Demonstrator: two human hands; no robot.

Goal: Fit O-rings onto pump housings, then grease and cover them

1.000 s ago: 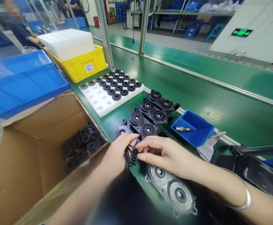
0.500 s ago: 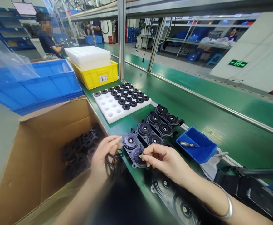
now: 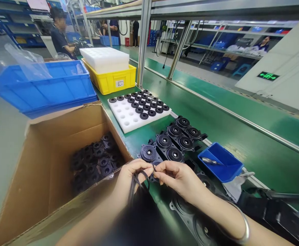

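The left hand [image 3: 132, 172] is curled partly closed around a bunch of thin black loops [image 3: 133, 186], some of which dangle below its fingers. The right hand [image 3: 178, 176] meets it from the right, thumb and forefinger drawn together in a pinch on a thin black strand between the two sets of fingertips; whether that strand belongs to the bunch cannot be told.

The loops are held above the near edge of the green desk [image 3: 131, 140], in front of a twin-round housing [image 3: 149, 153] that the hands partly cover. Just beyond and to the right, more dark housings [image 3: 175, 154] lie in close rows, and another housing [image 3: 187, 218] sits under the right forearm. Right of the rows, a small blue tray [image 3: 230, 176] holds a screwdriver [image 3: 209, 160], with a pale cloth [image 3: 235, 189] beside it.

Farther left, a white foam tray [image 3: 128, 128] carries black discs [image 3: 144, 116], with bare holes at its left near side. A cardboard box [image 3: 44, 147] containing dark parts [image 3: 96, 164] stands left of the hands.
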